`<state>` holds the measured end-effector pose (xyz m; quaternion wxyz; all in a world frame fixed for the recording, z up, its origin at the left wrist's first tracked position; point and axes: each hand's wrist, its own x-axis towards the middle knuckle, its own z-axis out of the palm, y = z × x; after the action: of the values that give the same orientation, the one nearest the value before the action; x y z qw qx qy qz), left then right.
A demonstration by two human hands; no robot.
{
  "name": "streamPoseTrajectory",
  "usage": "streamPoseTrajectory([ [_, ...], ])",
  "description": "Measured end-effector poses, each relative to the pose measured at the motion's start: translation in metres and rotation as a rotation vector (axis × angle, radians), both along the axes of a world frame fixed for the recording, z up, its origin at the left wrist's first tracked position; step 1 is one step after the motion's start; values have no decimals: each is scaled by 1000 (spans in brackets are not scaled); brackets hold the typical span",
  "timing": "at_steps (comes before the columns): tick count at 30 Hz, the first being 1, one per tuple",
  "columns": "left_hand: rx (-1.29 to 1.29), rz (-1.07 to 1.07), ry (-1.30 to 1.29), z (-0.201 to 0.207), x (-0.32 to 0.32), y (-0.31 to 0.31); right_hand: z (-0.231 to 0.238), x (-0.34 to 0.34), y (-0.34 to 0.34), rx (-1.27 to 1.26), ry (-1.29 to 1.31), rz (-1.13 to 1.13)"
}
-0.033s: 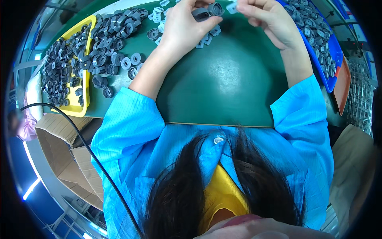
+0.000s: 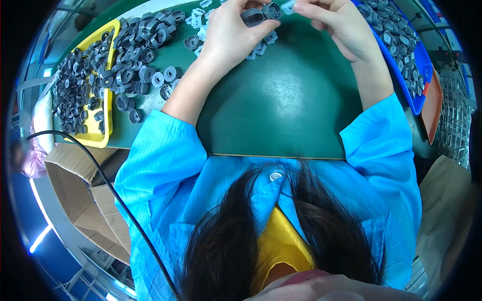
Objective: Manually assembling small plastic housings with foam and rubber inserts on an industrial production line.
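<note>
As the right hand (image 2: 341,25) edges left, the clear piece (image 2: 287,7) it pinches comes just beside the grey parts (image 2: 271,11) gripped in the left hand (image 2: 227,32) over the table (image 2: 281,120), so they look close but unjoined.

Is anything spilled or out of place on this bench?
Possibly: a heap of loose dark gray parts lies on the green table beside the yellow tray, outside it, so it looks like spillover, though it may be deliberate. No damage stands out.
</note>
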<state>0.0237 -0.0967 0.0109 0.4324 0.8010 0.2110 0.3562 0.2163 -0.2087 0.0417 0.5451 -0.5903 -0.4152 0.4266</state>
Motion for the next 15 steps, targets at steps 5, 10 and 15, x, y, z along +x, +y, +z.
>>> streamPoseTrajectory([
  [5, -120, 20, 43, 6, 9, -6, -16, -17, 7, 128, -113, -88],
  [10, -207, 5, -24, -5, 11, -2, -20, -21, 9, 38, 137, -43],
  [15, 42, -96, -46, -16, 13, 5, -9, -9, 6, -59, -89, 9],
])
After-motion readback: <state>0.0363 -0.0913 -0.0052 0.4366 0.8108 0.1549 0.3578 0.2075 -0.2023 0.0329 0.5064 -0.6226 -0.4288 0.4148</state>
